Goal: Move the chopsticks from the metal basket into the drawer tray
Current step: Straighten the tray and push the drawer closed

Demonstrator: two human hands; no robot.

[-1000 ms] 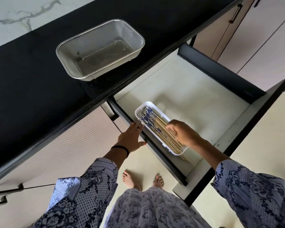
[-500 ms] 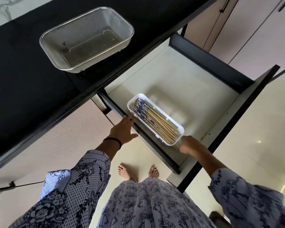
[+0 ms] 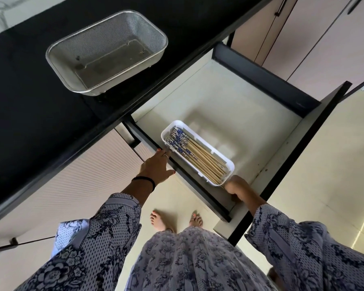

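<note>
The metal mesh basket [image 3: 150, 37] stands on the black counter with nothing in it. A bundle of wooden chopsticks [image 3: 195, 156] with blue-and-white patterned ends lies lengthwise in the white tray [image 3: 206, 141]. The tray sits inside the open drawer [image 3: 229, 101], against its left wall. My left hand [image 3: 156, 168] rests flat on that wall beside the tray's far corner, fingers spread. At the tray's near end, my right hand [image 3: 237, 186] is curled against the chopstick tips and holds nothing that I can see.
The black counter [image 3: 29, 112] overhangs the drawer's back. The drawer's dark front panel [image 3: 303, 152] juts out to the right. Most of the drawer floor beside the tray is bare. Tall cabinet doors [image 3: 315, 38] stand behind. My bare feet [image 3: 160, 221] are on the tiled floor below.
My right hand has come off the top of the chopsticks and moved back to the tray's near end. My left hand has stayed on the drawer wall. The camera has shifted slightly.
</note>
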